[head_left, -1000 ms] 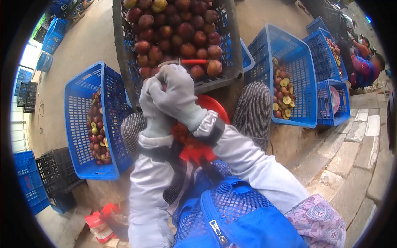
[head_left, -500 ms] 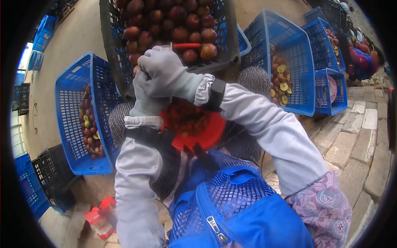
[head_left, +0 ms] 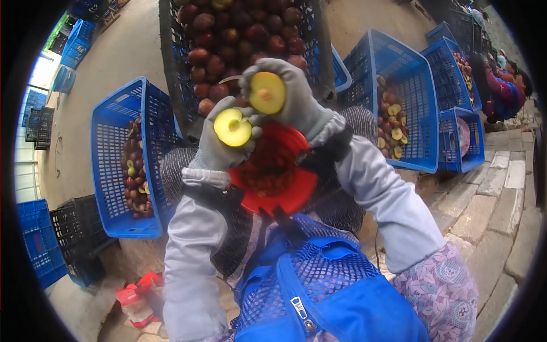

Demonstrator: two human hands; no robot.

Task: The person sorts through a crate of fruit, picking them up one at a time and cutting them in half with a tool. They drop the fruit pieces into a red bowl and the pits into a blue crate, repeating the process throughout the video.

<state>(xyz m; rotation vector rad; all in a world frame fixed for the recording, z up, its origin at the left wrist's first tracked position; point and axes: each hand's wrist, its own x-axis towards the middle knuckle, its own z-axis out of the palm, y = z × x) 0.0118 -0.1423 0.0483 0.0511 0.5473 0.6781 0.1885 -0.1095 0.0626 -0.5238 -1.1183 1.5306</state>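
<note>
My left hand (head_left: 212, 153), gloved in grey, holds a plum half (head_left: 233, 132) with its yellow cut face up and a hollow in the middle. Just to its upper right, my gloved right hand (head_left: 302, 97) grips the other plum half (head_left: 271, 96), where a brownish pit shows at the centre. A thin curved blade (head_left: 230, 78) sticks out left of the right hand; its handle is hidden. Below both hands, a red bowl (head_left: 299, 185) between the knees contains small reddish pieces. Ahead stands a black crate (head_left: 171, 68) of whole plums.
Blue crates stand on both sides: the left crate (head_left: 108, 171) and right crate (head_left: 419, 114) contain plums, many of those on the right cut. A red-and-white bag (head_left: 137, 305) lies at lower left. Another person (head_left: 507, 91) sits at far right, beyond more crates.
My hands were together over one another with a red-handled knife visible. Now they are apart, each showing a cut plum half, and the red handle is out of sight.
</note>
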